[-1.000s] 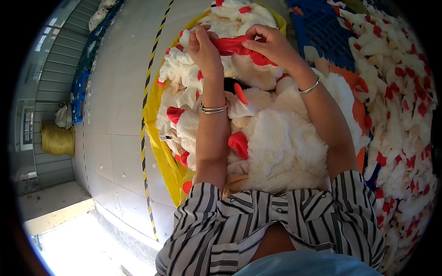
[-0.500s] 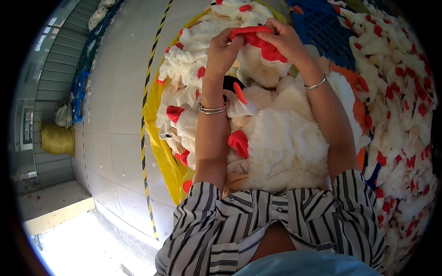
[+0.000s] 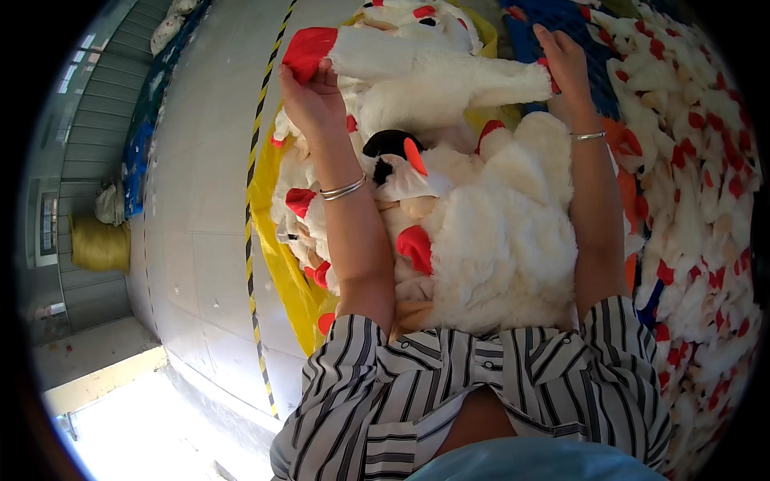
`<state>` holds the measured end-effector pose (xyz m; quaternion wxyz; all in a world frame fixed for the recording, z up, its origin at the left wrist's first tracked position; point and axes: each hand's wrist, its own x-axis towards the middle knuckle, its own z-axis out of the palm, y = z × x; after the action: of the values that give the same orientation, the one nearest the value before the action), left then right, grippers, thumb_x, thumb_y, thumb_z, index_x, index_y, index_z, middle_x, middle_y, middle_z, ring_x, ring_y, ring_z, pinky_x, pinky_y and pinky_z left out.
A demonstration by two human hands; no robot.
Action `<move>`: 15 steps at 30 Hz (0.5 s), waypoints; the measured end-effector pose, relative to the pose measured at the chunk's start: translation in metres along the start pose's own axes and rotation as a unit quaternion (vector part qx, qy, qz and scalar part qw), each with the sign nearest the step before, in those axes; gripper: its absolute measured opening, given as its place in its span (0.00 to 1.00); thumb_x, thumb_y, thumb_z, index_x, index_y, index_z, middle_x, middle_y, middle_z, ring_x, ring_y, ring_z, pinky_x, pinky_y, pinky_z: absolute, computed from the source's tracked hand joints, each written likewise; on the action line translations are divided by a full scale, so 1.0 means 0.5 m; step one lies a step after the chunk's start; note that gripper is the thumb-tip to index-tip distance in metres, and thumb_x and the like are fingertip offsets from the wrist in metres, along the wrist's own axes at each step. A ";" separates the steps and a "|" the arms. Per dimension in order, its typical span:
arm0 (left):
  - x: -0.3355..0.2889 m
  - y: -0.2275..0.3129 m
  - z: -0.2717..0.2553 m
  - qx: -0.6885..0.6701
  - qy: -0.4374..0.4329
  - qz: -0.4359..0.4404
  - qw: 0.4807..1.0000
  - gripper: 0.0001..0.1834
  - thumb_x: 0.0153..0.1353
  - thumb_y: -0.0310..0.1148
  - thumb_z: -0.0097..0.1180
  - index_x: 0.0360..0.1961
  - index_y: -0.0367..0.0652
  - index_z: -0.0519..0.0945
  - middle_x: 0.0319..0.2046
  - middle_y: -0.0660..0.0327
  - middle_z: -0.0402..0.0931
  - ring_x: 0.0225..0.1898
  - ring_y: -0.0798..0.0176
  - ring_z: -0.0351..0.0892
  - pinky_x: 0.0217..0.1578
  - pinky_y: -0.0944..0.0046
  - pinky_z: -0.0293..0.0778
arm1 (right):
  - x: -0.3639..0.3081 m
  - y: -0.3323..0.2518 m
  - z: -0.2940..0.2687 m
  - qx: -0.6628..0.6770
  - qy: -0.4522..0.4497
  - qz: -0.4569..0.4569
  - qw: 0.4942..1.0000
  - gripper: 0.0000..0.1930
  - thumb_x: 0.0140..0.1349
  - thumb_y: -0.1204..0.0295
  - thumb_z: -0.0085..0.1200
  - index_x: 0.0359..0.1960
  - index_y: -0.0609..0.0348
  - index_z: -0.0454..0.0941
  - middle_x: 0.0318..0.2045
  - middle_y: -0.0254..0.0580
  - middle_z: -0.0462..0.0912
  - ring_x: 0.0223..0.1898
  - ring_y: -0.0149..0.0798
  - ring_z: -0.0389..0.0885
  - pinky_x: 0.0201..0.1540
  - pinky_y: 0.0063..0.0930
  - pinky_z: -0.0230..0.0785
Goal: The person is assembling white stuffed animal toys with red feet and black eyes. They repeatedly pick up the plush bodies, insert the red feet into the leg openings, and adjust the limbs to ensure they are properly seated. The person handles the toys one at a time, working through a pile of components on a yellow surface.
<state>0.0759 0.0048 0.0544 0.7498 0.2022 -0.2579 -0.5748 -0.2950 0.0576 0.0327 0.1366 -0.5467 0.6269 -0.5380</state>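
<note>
In the head view, you have a white plush piece (image 3: 429,72) out in front of you, stretched crosswise between your hands above the near part of the pile (image 3: 497,240). Your left hand (image 3: 317,98) is at its red end (image 3: 311,50), thumb along the outer edge and fingers curled against the lower part; how firmly they press, you cannot tell. Your right hand (image 3: 567,70) is at the other, narrower end, touching a small red tip (image 3: 550,75). Its upper fingers are raised and spread apart; whether the rest pinch that tip, you cannot tell.

Nearer to you, between your forearms, a black patch (image 3: 393,144) and an orange-red flap (image 3: 415,157) lie on the pile, which rests on a yellow sheet (image 3: 281,264). Beyond your right hand is a blue crate (image 3: 523,42), with a heap (image 3: 690,216) of white and red pieces along your right side. Striped tape (image 3: 252,264) runs down the floor (image 3: 196,184) to your left.
</note>
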 end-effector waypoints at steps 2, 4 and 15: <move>-0.061 0.004 0.083 0.004 -0.089 -0.032 0.996 0.20 0.72 0.41 0.40 0.44 0.34 0.76 0.36 0.54 0.81 0.34 0.56 0.82 0.36 0.62 0.79 | -0.012 -0.026 0.043 -0.053 -0.172 -0.022 0.983 0.20 0.63 0.50 0.57 0.32 0.56 0.76 0.23 0.29 0.73 0.25 0.23 0.67 0.31 0.20 0.62; -0.104 -0.032 0.117 0.006 -0.191 -0.103 0.976 0.22 0.72 0.41 0.39 0.48 0.30 0.74 0.41 0.51 0.81 0.38 0.52 0.83 0.40 0.59 0.80 | -0.057 -0.094 0.107 -0.041 -0.314 -0.077 0.945 0.27 0.52 0.48 0.66 0.34 0.63 0.76 0.24 0.37 0.77 0.26 0.32 0.75 0.31 0.24 0.68; -0.100 -0.053 0.105 0.063 -0.245 -0.103 0.962 0.25 0.70 0.51 0.40 0.57 0.46 0.74 0.57 0.56 0.74 0.59 0.57 0.71 0.49 0.57 0.74 | 0.078 -0.017 -0.023 0.273 0.008 -0.001 0.962 0.17 0.66 0.62 0.49 0.46 0.63 0.77 0.36 0.45 0.83 0.29 0.41 0.83 0.32 0.30 0.76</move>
<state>0.0130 0.0458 0.0721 0.5863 0.1281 -0.4471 -0.6633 -0.3133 0.0324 0.0605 0.2753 -0.4847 0.4566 -0.6934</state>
